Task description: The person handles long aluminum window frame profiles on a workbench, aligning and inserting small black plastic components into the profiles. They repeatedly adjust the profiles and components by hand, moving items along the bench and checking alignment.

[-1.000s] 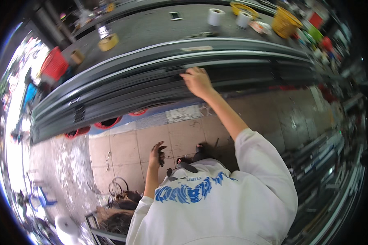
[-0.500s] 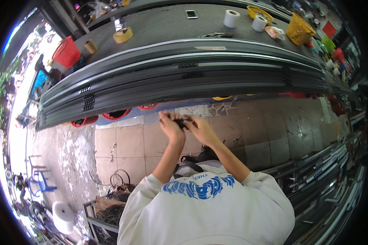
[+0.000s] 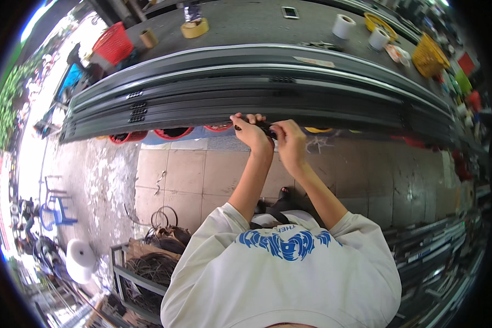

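Note:
Both hands meet just at the near edge of a stack of long dark metal profiles (image 3: 202, 93). My left hand (image 3: 251, 134) is curled around small black pieces (image 3: 266, 128), whose exact kind is too small to make out. My right hand (image 3: 291, 143) sits against it on the right, its fingers pinched at the same black pieces. Short rows of little black parts (image 3: 138, 112) lie on the profiles at the left, and another such row (image 3: 282, 80) lies farther back near the middle.
On the dark bench (image 3: 246, 27) stand a red basket (image 3: 113, 44), yellow tape (image 3: 195, 28), white rolls (image 3: 343, 26), a phone (image 3: 290, 12) and a yellow basket (image 3: 429, 56). Red baskets (image 3: 173, 133) sit under the profiles. A rack of metal lengths (image 3: 437, 257) stands at the lower right.
My hands have risen from over the floor to the near edge of the profiles, still together on the black pieces. The whole view has shifted a little.

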Motion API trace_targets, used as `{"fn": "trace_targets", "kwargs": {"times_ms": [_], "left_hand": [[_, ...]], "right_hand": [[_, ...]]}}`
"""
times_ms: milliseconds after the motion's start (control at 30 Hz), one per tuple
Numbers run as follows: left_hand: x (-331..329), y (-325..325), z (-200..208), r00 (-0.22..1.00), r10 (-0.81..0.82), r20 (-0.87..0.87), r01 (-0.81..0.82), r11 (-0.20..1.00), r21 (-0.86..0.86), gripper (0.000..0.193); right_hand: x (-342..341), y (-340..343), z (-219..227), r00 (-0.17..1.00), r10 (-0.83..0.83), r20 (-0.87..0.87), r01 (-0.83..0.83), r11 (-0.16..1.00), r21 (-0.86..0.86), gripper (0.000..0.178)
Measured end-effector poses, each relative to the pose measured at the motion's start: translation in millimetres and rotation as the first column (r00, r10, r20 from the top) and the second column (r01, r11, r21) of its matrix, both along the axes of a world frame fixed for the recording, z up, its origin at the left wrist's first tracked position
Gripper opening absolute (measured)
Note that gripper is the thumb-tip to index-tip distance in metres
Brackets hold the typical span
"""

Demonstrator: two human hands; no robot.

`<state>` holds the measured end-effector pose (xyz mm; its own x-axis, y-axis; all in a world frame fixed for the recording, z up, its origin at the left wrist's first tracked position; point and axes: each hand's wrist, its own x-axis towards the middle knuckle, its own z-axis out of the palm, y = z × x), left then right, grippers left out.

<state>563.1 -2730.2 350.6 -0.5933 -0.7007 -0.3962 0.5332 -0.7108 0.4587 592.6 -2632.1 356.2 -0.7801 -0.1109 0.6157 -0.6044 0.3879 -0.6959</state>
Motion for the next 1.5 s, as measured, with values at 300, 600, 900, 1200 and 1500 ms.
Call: {"fn": "trace_targets", "kwargs": {"times_ms": [300, 600, 900, 1200, 1500], "left_hand": [[8, -48, -7, 0.961, -0.008, 0.275, 0.272, 0.173, -0.946, 0.025], [0, 36, -32, 0.801, 0.182, 0.57, 0.572, -0.511, -0.641, 0.053], [7, 24, -26, 0.687, 0.158, 0.709, 0.678, -0.488, -0.549, 0.047], [41, 6, -37, 0.893, 0.074, 0.444, 0.448, -0.043, -0.893, 0.03], [28, 47, -27, 0.978, -0.139, 0.157, 0.187, 0.92, -0.345, 0.036]], "right_hand": [[-110, 58, -1, 0.792, -0.027, 0.61, 0.054, 0.998, -0.027, 0.026], [-125, 69, -6, 0.953, -0.07, 0.293, -0.024, 0.952, 0.305, 0.026], [-118, 57, -32, 0.971, 0.237, 0.006, -0.186, 0.748, 0.637, 0.042], [-118, 69, -22, 0.97, 0.212, -0.122, -0.082, 0.75, 0.656, 0.038], [-59, 77, -3, 0.967, 0.249, 0.048, -0.251, 0.913, 0.321, 0.046]]}}
